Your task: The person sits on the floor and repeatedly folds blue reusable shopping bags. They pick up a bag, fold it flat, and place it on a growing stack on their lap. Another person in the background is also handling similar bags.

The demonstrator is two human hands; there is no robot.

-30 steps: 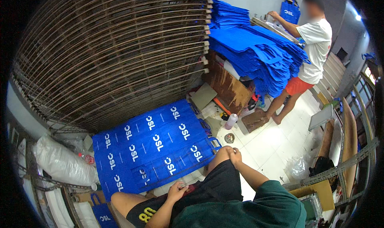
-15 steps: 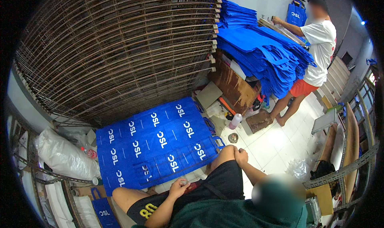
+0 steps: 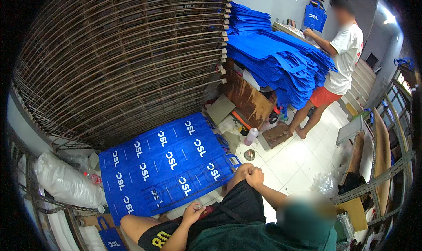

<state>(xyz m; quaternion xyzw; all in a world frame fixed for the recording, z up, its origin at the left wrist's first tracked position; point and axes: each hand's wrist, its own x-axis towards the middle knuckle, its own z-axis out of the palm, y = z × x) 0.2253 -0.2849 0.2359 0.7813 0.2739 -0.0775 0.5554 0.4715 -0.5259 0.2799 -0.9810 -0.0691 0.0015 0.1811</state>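
Note:
My left hand [image 3: 192, 214] rests over my lap on the black shorts, its fingers curled around a small pale thing that I cannot make out. My right hand [image 3: 254, 177] is closed and lies on my right knee; whatever it may hold is hidden. In front of my legs is a stack of flat blue fabric bags [image 3: 151, 158] with white print, its near edge close to my knees. A blue bag with handles [image 3: 112, 237] lies at the lower left, beside my left leg.
A tall wire drying rack [image 3: 118, 62] fills the far left. Blue bags [image 3: 281, 62] hang over a bench, where a co-worker [image 3: 345, 53] stands. A bottle [image 3: 251, 136] and a small round dish [image 3: 249, 155] sit on the tiles. Metal shelving [image 3: 376, 180] lines the right.
The whole view has shifted slightly, moving the scene left. My right hand now looks more tightly curled on the knee. The co-worker's arm has moved a little over the bench.

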